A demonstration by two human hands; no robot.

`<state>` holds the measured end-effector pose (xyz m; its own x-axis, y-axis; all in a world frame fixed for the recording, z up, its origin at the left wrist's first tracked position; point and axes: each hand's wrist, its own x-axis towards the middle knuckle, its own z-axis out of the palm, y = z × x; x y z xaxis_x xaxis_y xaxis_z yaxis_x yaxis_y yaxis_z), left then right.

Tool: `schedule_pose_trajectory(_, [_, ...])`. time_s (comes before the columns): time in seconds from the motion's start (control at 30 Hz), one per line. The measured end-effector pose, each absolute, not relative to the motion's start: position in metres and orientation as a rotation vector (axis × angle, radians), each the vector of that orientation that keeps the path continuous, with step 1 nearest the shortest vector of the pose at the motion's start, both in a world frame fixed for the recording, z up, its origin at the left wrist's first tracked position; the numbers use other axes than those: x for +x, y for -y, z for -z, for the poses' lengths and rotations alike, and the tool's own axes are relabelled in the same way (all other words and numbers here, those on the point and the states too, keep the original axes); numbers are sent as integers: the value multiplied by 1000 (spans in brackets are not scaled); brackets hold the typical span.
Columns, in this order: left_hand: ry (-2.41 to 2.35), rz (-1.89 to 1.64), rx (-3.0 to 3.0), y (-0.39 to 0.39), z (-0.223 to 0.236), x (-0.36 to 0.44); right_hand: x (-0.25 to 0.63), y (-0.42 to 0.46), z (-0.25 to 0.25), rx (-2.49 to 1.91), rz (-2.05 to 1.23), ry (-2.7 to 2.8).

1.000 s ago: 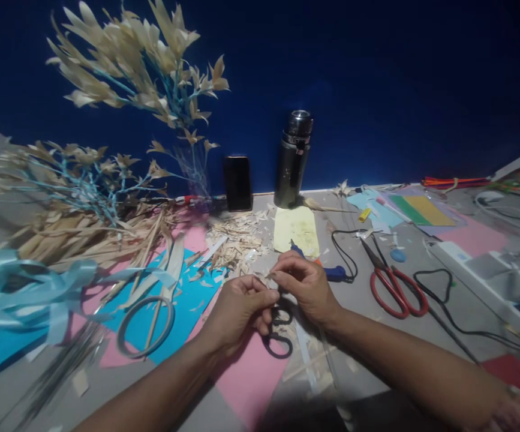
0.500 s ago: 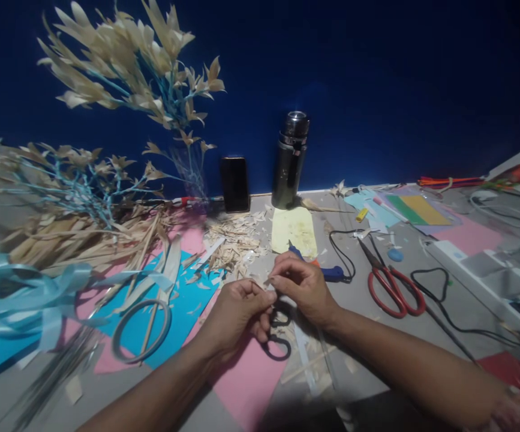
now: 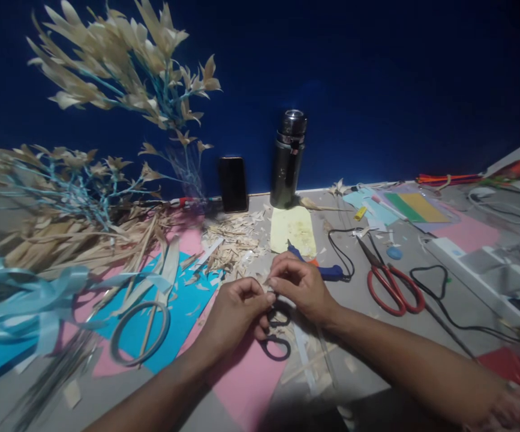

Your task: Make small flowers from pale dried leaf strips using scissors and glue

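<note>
Over the middle of the table, my left hand [image 3: 239, 309] and my right hand [image 3: 302, 288] meet at the fingertips. Both are closed in a pinch around a small pale piece [image 3: 268, 288], mostly hidden by the fingers; its kind is too small to make out. Black-handled scissors [image 3: 277, 348] show their finger loops just below my left hand's curled fingers. Their blades are hidden, and I cannot tell whether that hand holds them or they lie beneath. Just beyond my right hand lies a blue glue gun [image 3: 331, 273] with a black cord.
Red-handled scissors [image 3: 394, 291] and a white power strip [image 3: 475, 276] lie to the right. A dark flask [image 3: 288, 162] and a phone [image 3: 233, 185] stand by the wall. On the left are dried-leaf flowers [image 3: 152, 66], blue ribbon [image 3: 26, 294], a tape roll [image 3: 116, 342] and leaf scraps [image 3: 237, 240].
My hands stay pinched together at nearly the same place, with only slight finger movement. The whole view has shifted a little.
</note>
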<state>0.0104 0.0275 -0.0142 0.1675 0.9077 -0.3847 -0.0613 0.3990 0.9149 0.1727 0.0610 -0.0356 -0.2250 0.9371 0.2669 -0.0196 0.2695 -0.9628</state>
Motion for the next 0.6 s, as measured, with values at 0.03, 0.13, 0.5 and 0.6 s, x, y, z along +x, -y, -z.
schedule_pose_trajectory(0.03, [-1195,-848,914,-28,15,10,173,-61,35,-899,-1151,1499])
schedule_pose_trajectory(0.13, [-1203,-859,932,-28,17,10,173,-61,34,-919,-1147,1506])
schedule_pose_trajectory(0.5, [-1158,-942,862,-29,21,8,178,-62,33,-813,-1155,1496])
schedule_pose_trajectory(0.6, [-1176,-935,885,-31,21,7,179,-62,31,-783,-1023,1601])
